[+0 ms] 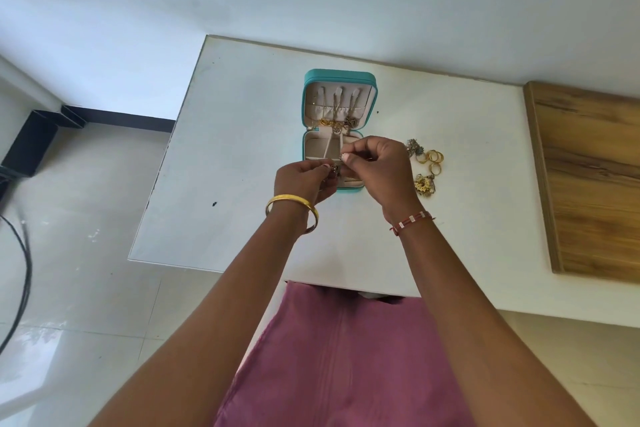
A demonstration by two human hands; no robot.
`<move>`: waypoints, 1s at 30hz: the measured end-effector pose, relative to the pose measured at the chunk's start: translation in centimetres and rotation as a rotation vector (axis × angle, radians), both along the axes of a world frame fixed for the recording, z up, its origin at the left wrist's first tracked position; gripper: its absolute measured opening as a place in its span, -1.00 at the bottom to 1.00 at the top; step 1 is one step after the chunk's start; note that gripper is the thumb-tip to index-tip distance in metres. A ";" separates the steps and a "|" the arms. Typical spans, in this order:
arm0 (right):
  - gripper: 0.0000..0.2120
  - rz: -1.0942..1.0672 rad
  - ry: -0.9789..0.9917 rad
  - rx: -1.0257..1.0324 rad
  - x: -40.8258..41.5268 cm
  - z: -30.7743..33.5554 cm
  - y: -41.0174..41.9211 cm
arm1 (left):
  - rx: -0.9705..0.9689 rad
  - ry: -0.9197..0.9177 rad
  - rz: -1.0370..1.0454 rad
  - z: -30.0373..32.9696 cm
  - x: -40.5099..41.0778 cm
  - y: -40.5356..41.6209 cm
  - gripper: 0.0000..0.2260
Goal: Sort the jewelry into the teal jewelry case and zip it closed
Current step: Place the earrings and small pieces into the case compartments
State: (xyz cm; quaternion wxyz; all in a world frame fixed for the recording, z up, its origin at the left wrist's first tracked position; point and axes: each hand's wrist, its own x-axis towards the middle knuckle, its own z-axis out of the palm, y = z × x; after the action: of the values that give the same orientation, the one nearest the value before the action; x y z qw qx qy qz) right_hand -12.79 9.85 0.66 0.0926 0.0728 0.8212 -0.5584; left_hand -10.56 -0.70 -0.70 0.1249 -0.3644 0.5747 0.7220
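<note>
The teal jewelry case (308,104) lies open on the white table (242,156), its lid toward the wall with necklaces hanging inside and beige compartments in the base. Both hands hover over the near part of the base. My left hand (304,180) pinches a small dark earring (334,169). My right hand (377,170) pinches a tiny piece right beside it, too small to name. To the right of the case lie gold rings (433,158), a grey ornate earring (414,146) and a gold flower earring (423,185).
A wooden board (588,177) lies on the table at the right. The table's left and near edges drop to a tiled floor with black cables (20,274) and a black stand (31,142). A pink garment (346,357) covers my lap below.
</note>
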 end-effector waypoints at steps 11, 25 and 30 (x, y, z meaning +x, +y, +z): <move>-0.89 0.083 -0.008 0.167 -0.4 -1.6 -0.5 | -0.071 0.020 0.114 -0.1 0.7 -0.1 -0.79; -0.84 -0.154 0.013 0.136 1.1 -2.1 5.1 | 0.046 0.131 0.047 0.1 2.0 3.8 -0.79; -0.85 -0.175 0.081 0.290 0.7 -3.4 7.2 | 0.050 0.128 -0.044 -0.2 1.9 6.9 -0.78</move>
State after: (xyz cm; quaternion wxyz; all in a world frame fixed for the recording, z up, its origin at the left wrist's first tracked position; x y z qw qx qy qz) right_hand -12.07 17.02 -2.75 -0.0008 0.1340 0.8867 -0.4426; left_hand -8.66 6.24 -0.92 0.1127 -0.3015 0.5713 0.7550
